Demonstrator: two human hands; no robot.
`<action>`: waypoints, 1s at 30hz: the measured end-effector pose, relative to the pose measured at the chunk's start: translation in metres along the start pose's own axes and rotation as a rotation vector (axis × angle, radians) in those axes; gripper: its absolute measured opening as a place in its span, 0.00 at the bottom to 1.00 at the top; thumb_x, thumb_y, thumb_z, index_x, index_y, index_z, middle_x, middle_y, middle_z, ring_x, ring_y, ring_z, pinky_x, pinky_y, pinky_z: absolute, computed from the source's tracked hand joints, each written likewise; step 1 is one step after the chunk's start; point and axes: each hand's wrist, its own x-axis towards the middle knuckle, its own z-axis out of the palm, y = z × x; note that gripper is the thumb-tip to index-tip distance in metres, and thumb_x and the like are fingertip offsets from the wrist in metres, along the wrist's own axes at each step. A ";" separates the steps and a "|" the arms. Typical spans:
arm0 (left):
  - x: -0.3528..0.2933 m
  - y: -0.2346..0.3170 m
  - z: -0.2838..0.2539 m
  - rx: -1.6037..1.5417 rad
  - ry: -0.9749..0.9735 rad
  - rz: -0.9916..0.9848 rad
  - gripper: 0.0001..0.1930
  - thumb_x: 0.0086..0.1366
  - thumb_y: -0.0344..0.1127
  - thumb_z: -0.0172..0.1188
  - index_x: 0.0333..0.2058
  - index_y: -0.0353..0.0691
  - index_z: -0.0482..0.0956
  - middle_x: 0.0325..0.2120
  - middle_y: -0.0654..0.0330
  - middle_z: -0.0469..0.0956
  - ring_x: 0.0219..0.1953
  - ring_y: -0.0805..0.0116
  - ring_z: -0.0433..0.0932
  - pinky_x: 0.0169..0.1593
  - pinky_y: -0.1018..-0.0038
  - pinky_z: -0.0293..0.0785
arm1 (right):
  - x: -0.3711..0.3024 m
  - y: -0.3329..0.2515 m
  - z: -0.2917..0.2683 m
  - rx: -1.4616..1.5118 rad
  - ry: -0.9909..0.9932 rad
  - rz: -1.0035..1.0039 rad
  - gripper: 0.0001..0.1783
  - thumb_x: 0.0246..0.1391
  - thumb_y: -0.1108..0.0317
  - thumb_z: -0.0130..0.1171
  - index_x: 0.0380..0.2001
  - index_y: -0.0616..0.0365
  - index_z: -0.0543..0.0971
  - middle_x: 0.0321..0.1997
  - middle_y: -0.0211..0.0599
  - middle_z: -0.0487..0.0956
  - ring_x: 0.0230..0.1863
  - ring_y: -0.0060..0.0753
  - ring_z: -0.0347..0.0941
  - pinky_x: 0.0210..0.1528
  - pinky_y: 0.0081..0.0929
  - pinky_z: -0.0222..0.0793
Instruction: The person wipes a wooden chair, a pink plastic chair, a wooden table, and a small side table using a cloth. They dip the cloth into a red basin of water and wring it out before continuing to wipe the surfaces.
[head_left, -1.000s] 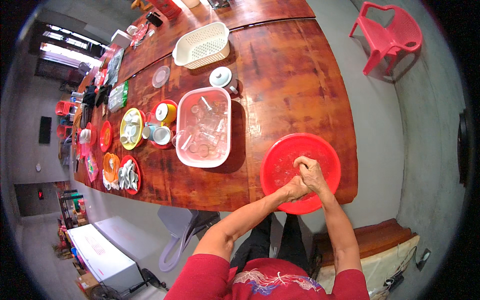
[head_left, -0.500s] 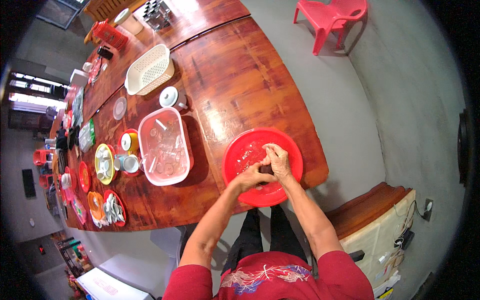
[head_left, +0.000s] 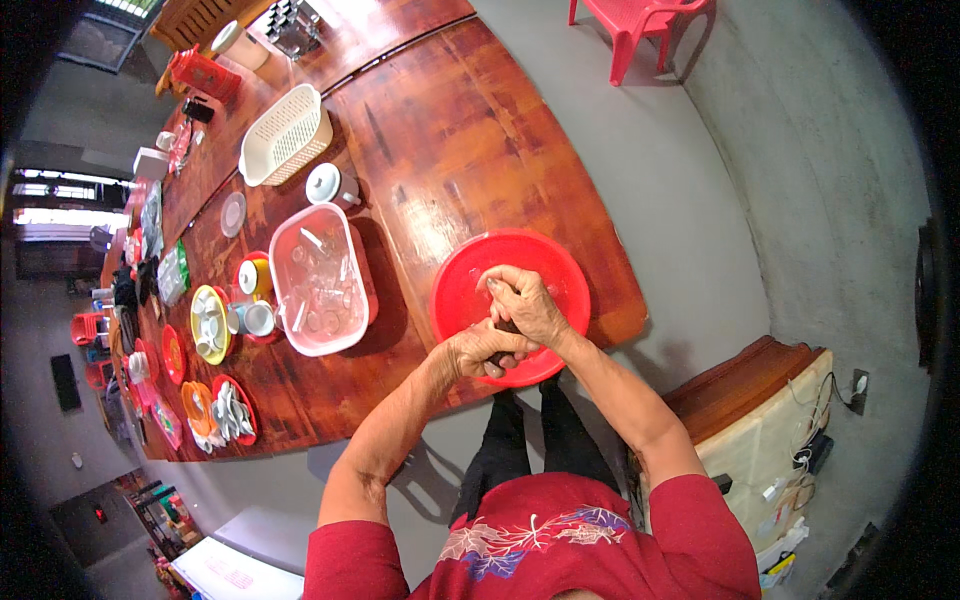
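Note:
A round red basin (head_left: pixel 455 268) with shiny water in it stands at the table's near edge. Over it, my left hand (head_left: pixel 483 350) is closed around a small dark brown object (head_left: pixel 506 327), mostly covered by my fingers. My right hand (head_left: pixel 530 308) lies just above and against it, index finger and thumb curled together; what they pinch, if anything, is too small to make out. Left of the basin, a white-rimmed pink tub (head_left: pixel 350 325) holds several clear glasses (head_left: pixel 325 285).
Farther off stand a white lidded mug (head_left: pixel 325 184) and a cream perforated basket (head_left: pixel 285 135). To the left are a yellow bowl of white cups (head_left: pixel 210 325), a yellow mug (head_left: pixel 255 277) and a red dish of spoons (head_left: pixel 235 410). A wooden cabinet (head_left: pixel 735 390) stands at right.
My right hand has rotated over toward the left, its fingertips now pointing left over the basin. My left hand has turned and sits closer to the basin's near rim. The view has shifted slightly.

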 end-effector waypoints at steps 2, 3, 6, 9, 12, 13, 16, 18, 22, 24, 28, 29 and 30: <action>0.008 -0.007 0.003 0.085 0.101 0.026 0.08 0.51 0.31 0.66 0.26 0.45 0.73 0.16 0.68 0.68 0.13 0.79 0.62 0.11 0.82 0.49 | 0.003 0.007 0.001 -0.157 0.068 -0.038 0.08 0.60 0.73 0.45 0.32 0.61 0.74 0.16 0.24 0.67 0.17 0.15 0.65 0.20 0.18 0.65; 0.012 -0.010 0.005 0.127 0.151 0.040 0.08 0.51 0.31 0.66 0.26 0.45 0.73 0.15 0.69 0.67 0.12 0.80 0.61 0.11 0.82 0.49 | 0.007 0.016 -0.002 -0.239 0.078 -0.054 0.08 0.59 0.73 0.44 0.31 0.61 0.74 0.16 0.24 0.67 0.17 0.15 0.65 0.20 0.18 0.65; 0.026 -0.017 0.012 0.277 0.390 0.141 0.10 0.48 0.33 0.66 0.26 0.45 0.73 0.14 0.69 0.66 0.12 0.80 0.60 0.11 0.82 0.51 | 0.018 0.037 -0.009 -0.404 0.140 -0.107 0.08 0.57 0.72 0.44 0.29 0.61 0.73 0.18 0.32 0.70 0.19 0.21 0.68 0.23 0.25 0.67; 0.056 -0.044 -0.013 0.482 0.598 0.374 0.14 0.50 0.38 0.63 0.31 0.35 0.76 0.19 0.55 0.75 0.21 0.64 0.74 0.23 0.68 0.68 | 0.028 0.062 -0.009 -0.504 0.225 -0.103 0.09 0.54 0.70 0.46 0.28 0.63 0.74 0.19 0.42 0.72 0.23 0.32 0.72 0.28 0.34 0.69; 0.079 -0.058 -0.025 0.761 0.811 0.400 0.20 0.56 0.43 0.55 0.36 0.28 0.76 0.31 0.36 0.77 0.40 0.43 0.78 0.41 0.55 0.73 | 0.032 0.091 -0.014 -0.636 0.334 -0.095 0.10 0.54 0.69 0.45 0.28 0.63 0.74 0.20 0.44 0.74 0.24 0.36 0.74 0.28 0.35 0.69; 0.076 -0.050 -0.017 0.814 0.832 0.356 0.20 0.57 0.43 0.54 0.36 0.28 0.76 0.32 0.35 0.77 0.40 0.42 0.77 0.41 0.53 0.73 | 0.036 0.101 -0.021 -0.708 0.364 -0.110 0.10 0.54 0.68 0.45 0.27 0.63 0.74 0.22 0.48 0.75 0.26 0.42 0.75 0.29 0.38 0.69; 0.079 -0.053 -0.018 0.834 0.969 0.257 0.21 0.58 0.46 0.51 0.35 0.29 0.77 0.33 0.36 0.77 0.40 0.39 0.76 0.42 0.50 0.72 | 0.040 0.115 -0.016 -0.803 0.510 -0.064 0.11 0.55 0.67 0.46 0.26 0.63 0.74 0.22 0.51 0.75 0.28 0.48 0.75 0.30 0.41 0.69; 0.083 -0.056 -0.015 0.778 1.101 0.275 0.20 0.58 0.46 0.52 0.34 0.30 0.77 0.33 0.36 0.77 0.41 0.39 0.76 0.42 0.50 0.72 | 0.043 0.121 -0.017 -0.821 0.546 -0.012 0.12 0.54 0.67 0.46 0.27 0.64 0.73 0.24 0.54 0.76 0.31 0.54 0.74 0.32 0.44 0.68; 0.095 -0.063 -0.031 0.688 0.955 0.339 0.15 0.55 0.42 0.54 0.27 0.31 0.75 0.24 0.43 0.77 0.33 0.46 0.78 0.36 0.55 0.74 | 0.042 0.126 -0.026 -0.652 0.439 0.078 0.09 0.51 0.68 0.50 0.32 0.62 0.73 0.25 0.48 0.76 0.30 0.48 0.74 0.35 0.41 0.69; 0.078 -0.052 -0.039 0.440 0.625 0.314 0.12 0.52 0.39 0.57 0.24 0.34 0.74 0.18 0.50 0.75 0.24 0.55 0.78 0.27 0.61 0.74 | 0.032 0.103 -0.028 -0.369 0.181 0.126 0.12 0.50 0.68 0.53 0.39 0.60 0.74 0.28 0.42 0.75 0.30 0.39 0.73 0.37 0.37 0.69; 0.036 -0.032 -0.044 -0.144 -0.054 0.069 0.13 0.49 0.34 0.59 0.14 0.46 0.63 0.10 0.69 0.61 0.08 0.80 0.54 0.11 0.81 0.46 | 0.013 0.037 -0.041 -0.657 -0.331 -0.251 0.33 0.40 0.74 0.54 0.56 0.54 0.67 0.54 0.49 0.62 0.56 0.44 0.61 0.58 0.36 0.59; 0.035 -0.040 -0.055 -0.194 -0.187 0.077 0.13 0.52 0.35 0.55 0.13 0.47 0.61 0.07 0.69 0.57 0.08 0.79 0.53 0.12 0.81 0.45 | 0.006 0.023 -0.035 -0.724 -0.431 -0.330 0.35 0.37 0.75 0.55 0.56 0.53 0.67 0.56 0.51 0.60 0.58 0.49 0.60 0.60 0.39 0.58; 0.029 -0.034 -0.052 -0.171 -0.228 0.055 0.13 0.52 0.33 0.54 0.13 0.47 0.61 0.08 0.70 0.58 0.08 0.79 0.53 0.13 0.81 0.45 | -0.003 0.006 -0.031 -0.796 -0.521 -0.402 0.38 0.34 0.76 0.57 0.57 0.52 0.66 0.59 0.52 0.58 0.59 0.54 0.58 0.61 0.42 0.57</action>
